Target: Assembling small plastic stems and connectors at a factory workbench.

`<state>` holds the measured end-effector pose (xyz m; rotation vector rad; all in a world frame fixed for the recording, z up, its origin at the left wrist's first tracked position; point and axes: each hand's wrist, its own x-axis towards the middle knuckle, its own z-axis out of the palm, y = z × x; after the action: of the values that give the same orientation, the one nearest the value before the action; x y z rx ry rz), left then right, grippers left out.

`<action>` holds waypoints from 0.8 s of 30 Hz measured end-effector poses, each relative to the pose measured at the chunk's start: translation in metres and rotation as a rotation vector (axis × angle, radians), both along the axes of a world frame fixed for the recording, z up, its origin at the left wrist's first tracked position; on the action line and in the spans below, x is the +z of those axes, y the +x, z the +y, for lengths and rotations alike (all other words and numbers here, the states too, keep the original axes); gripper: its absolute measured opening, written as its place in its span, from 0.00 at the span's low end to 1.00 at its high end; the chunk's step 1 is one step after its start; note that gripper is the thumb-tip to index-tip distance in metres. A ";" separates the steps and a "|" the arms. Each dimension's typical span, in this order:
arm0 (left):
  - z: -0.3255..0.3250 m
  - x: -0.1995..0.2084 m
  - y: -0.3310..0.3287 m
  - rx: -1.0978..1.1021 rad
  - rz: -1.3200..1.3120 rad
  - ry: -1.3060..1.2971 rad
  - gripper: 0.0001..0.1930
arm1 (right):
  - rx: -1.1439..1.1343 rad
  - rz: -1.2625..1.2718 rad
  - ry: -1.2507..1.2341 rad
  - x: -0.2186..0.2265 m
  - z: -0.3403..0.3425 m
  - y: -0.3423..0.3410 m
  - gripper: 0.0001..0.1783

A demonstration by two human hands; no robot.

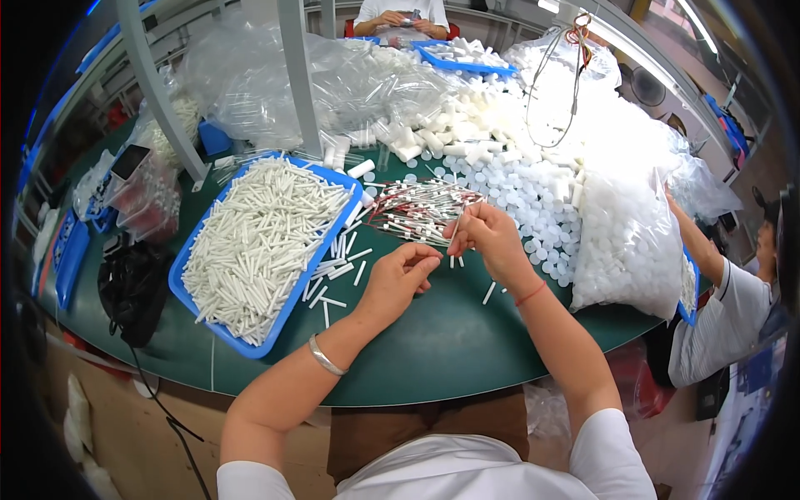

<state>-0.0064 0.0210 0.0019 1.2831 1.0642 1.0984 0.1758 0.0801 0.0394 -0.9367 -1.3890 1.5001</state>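
Observation:
My left hand (pixel 404 279) is closed just above the green table, thumb and fingertips together; anything between them is too small to make out. To its right, my right hand (pixel 492 242) pinches at the near right edge of a pile of thin sticks with white ends and red parts (pixel 423 210). What its fingertips grip is mostly hidden. Short white tubes (pixel 360 272) lie loose left of my left hand. A blue tray (pixel 260 348) beside them is heaped with similar white tubes (pixel 258 242).
Translucent round caps (pixel 533 218) spread right of the stick pile, against a full clear bag (pixel 625 242). White foam-like cylinders (pixel 475 125) and large plastic bags (pixel 308 83) cover the back. Grey posts (pixel 298 75) rise from the table (pixel 392 367). Co-workers sit opposite and at right.

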 end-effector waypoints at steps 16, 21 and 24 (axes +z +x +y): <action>-0.002 0.005 0.001 -0.021 -0.141 -0.108 0.11 | -0.058 -0.040 0.234 -0.028 -0.023 -0.004 0.05; -0.005 0.007 0.002 0.043 -0.040 -0.055 0.10 | -0.008 -0.326 0.391 -0.026 -0.028 -0.001 0.08; -0.005 0.009 0.003 0.070 0.019 -0.018 0.09 | -0.028 -0.209 0.228 -0.020 -0.029 -0.002 0.07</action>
<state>-0.0037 0.0158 0.0112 1.2525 1.1381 1.1285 0.1739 0.0509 0.0194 -0.9846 -1.6502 1.2187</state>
